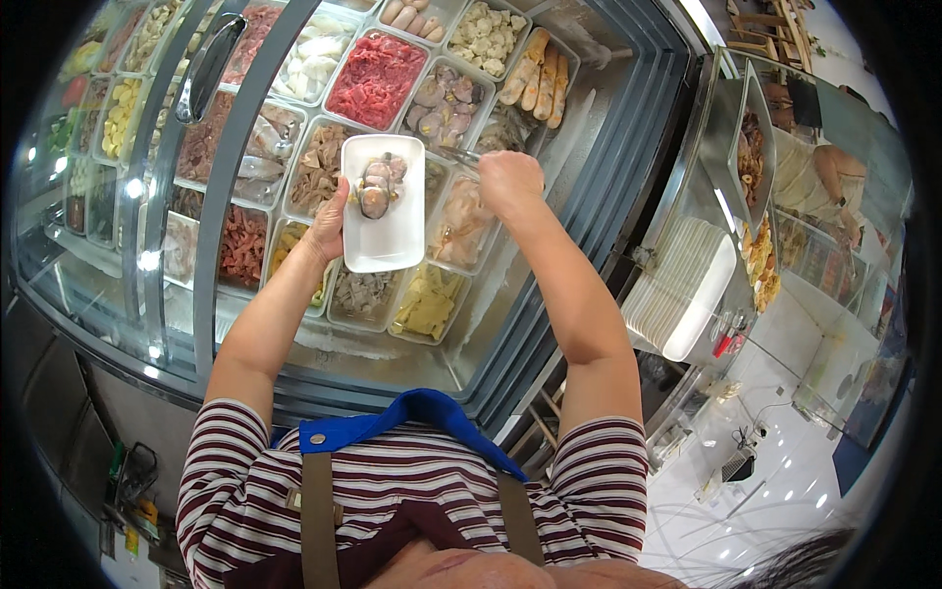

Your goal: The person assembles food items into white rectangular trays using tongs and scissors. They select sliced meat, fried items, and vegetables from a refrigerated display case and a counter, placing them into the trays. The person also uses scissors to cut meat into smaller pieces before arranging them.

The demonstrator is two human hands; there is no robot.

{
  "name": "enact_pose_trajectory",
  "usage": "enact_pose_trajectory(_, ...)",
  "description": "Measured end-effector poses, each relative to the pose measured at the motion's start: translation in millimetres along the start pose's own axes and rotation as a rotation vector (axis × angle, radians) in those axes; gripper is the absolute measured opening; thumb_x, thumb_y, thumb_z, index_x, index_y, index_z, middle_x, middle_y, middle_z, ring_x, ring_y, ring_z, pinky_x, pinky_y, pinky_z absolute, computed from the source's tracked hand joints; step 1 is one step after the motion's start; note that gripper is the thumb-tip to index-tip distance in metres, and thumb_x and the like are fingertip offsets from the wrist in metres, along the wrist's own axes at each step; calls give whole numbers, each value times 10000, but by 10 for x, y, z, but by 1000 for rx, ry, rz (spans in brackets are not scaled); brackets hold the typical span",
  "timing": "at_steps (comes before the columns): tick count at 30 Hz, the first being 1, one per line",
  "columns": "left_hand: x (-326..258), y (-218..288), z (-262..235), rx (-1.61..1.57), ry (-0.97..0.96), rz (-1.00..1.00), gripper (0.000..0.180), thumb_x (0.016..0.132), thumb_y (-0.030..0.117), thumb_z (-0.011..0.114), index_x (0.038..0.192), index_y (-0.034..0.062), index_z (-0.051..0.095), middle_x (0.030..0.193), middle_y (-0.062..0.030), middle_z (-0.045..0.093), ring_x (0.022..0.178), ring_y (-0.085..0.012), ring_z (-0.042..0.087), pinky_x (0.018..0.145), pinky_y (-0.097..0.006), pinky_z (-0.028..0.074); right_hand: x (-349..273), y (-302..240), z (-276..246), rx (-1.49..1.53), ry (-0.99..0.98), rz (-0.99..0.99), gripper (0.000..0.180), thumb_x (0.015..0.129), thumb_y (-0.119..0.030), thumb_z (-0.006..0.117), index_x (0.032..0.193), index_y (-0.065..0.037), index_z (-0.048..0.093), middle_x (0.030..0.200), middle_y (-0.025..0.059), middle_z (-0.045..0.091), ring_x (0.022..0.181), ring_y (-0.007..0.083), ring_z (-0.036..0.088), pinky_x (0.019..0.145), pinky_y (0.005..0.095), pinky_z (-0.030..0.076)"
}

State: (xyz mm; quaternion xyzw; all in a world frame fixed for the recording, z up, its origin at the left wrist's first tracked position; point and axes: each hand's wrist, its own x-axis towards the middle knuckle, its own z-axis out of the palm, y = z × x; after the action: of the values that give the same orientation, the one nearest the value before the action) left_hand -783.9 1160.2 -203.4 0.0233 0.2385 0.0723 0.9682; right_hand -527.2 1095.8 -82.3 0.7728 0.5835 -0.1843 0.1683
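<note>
My left hand (330, 224) grips the left edge of a white rectangular tray (381, 245), thumb on its rim. A few round greyish-pink slices with dark rims (377, 187) lie on that tray. My right hand (511, 185) is closed around metal tongs (458, 154), whose tips point left, just beyond the tray's right edge. Below the tips is a chilled display case with rows of food containers. Similar slices (444, 106) fill the container just beyond the tongs. Pale pinkish meat (461, 221) sits under my right wrist.
Glass with grey frame bars and a handle (211, 69) covers the case's left side. Shredded red meat (375, 80) and long fried sticks (538, 80) lie farther back. A stack of white trays (677, 290) stands right of the case. Another person (829, 172) is at far right.
</note>
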Motion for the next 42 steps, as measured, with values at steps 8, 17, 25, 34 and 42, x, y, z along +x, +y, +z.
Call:
enact_pose_trajectory(8,44,-21,-40,5,36,-7,807,803,635,525,1387,114,327,1303,-129,485,1183,-282,508,988,-485,437,156,121,50,25,-44,74,141,677,-137,604,758,-43,673,811,152,675,766,308,659,665,406,521)
enact_pose_trajectory(17,32,34,27,48,21,19,823,796,635,530,1392,108,321,1299,-130,492,1172,-288,518,978,-488,449,199,93,-5,-68,-37,-7,134,683,-111,591,772,-70,682,808,139,674,793,312,658,681,399,527)
enact_pose_trajectory(25,74,69,44,-4,-16,-2,787,825,620,498,1388,98,325,1313,-145,481,1187,-297,507,990,-489,436,-230,125,-624,110,-106,176,206,775,-250,590,833,-64,658,813,138,669,801,327,645,698,422,508)
enact_pose_trajectory(34,-123,-11,408,-9,-104,-70,782,839,627,459,1385,80,335,1330,-149,471,1205,-296,488,1018,-488,397,-1007,-16,-580,289,115,11,336,764,-279,673,1019,-80,583,790,111,619,778,314,604,659,424,463)
enact_pose_trajectory(42,-1051,-14,1127,62,-82,-11,770,814,615,517,1345,71,395,1243,-142,546,1122,-272,555,961,-419,461,-1450,-366,-639,254,367,-437,325,762,-253,673,1037,-110,572,812,71,600,804,272,601,639,402,477)
